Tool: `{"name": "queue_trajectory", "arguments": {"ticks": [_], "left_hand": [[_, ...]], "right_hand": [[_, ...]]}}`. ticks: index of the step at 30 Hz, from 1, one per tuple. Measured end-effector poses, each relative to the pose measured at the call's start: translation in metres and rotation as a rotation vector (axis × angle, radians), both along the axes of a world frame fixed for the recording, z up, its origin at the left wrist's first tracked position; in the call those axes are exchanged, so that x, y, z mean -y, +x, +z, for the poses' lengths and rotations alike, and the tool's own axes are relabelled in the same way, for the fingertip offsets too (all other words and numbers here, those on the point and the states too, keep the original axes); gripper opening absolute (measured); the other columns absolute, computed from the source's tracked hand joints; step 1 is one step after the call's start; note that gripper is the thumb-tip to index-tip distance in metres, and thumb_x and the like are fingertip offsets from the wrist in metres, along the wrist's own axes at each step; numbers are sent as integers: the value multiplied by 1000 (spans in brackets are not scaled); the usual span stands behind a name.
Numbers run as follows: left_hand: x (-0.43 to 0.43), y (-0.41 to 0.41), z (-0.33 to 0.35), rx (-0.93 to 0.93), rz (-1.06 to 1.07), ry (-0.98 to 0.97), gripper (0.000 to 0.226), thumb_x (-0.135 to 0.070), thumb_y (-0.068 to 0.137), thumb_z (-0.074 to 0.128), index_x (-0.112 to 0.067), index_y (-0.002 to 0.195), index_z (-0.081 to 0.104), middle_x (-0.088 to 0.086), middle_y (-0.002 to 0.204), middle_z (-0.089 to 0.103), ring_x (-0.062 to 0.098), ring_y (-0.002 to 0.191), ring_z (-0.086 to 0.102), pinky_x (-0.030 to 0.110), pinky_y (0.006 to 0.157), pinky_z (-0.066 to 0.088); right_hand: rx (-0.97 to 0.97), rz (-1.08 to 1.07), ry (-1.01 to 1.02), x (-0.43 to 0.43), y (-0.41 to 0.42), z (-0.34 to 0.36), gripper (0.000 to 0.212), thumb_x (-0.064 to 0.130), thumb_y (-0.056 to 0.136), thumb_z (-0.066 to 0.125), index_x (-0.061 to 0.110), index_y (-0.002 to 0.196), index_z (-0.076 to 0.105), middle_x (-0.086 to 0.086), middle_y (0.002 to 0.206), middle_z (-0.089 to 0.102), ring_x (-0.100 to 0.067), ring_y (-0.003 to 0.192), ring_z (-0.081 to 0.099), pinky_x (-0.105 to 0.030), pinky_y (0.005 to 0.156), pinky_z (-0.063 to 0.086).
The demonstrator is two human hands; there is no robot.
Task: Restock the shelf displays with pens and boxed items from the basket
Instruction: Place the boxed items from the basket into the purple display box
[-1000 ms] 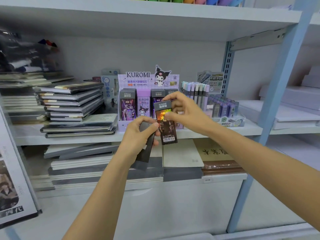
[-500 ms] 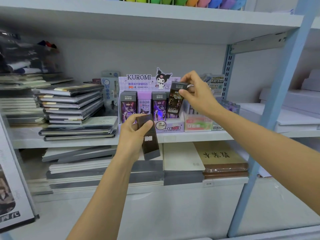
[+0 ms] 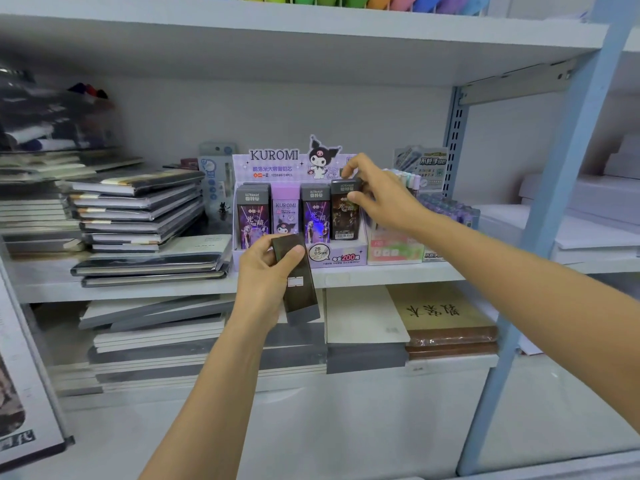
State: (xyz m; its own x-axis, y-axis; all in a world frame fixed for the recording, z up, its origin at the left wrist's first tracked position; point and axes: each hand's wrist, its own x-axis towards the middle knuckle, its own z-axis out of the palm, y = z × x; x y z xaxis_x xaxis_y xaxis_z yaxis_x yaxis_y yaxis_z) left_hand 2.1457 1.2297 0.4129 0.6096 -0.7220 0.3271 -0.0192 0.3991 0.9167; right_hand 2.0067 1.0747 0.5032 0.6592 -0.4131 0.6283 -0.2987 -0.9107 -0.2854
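Note:
A purple Kuromi display box [image 3: 343, 259] stands on the middle shelf [image 3: 138, 289] with several upright lead boxes in its slots. My right hand [image 3: 377, 194] pinches the top of a dark Ultraman box [image 3: 343, 216] that stands in the rightmost slot. My left hand [image 3: 263, 278] grips another dark flat box [image 3: 298, 282], tilted, just in front of the display and below it. The basket is out of view.
Stacked notebooks [image 3: 138, 216] fill the shelf's left side. Pen packs [image 3: 446, 206] and a pastel display [image 3: 394, 247] sit right of the Kuromi box. More notebooks [image 3: 443, 313] lie on the lower shelf. A blue upright post [image 3: 543, 230] stands at the right.
My right hand carried the dark box from in front of the display up and into the rightmost slot. My left hand turned its box and stayed roughly in place.

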Motion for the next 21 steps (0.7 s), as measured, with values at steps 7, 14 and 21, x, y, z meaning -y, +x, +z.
{"name": "queue_trajectory", "arguments": {"ticks": [7,14,21], "left_hand": [[5,-3,-3,13,-16,-34,14,-3,90,64,-16,93,63,-10,70,74,4,65,69,15,56,52],[8,-1,-6,32,-5,-23,12,-7,89,67,-17,95,65,1,84,72,14,75,69,25,67,59],[12,-4,-8,79,-35,-18,17,-5,89,66,-14,104,65,4,95,70,12,79,69,19,67,54]], "right_hand": [[31,-147,-129,11,3,0,20,12,91,62,10,110,55,-4,112,61,-23,96,57,-42,87,47],[-40,-94,-147,7,4,13,23,15,96,56,15,119,61,-5,109,70,-16,90,58,-35,89,46],[-149,-143,-113,13,-8,22,30,19,97,55,19,127,62,-6,113,70,-25,108,60,-46,107,37]]}}
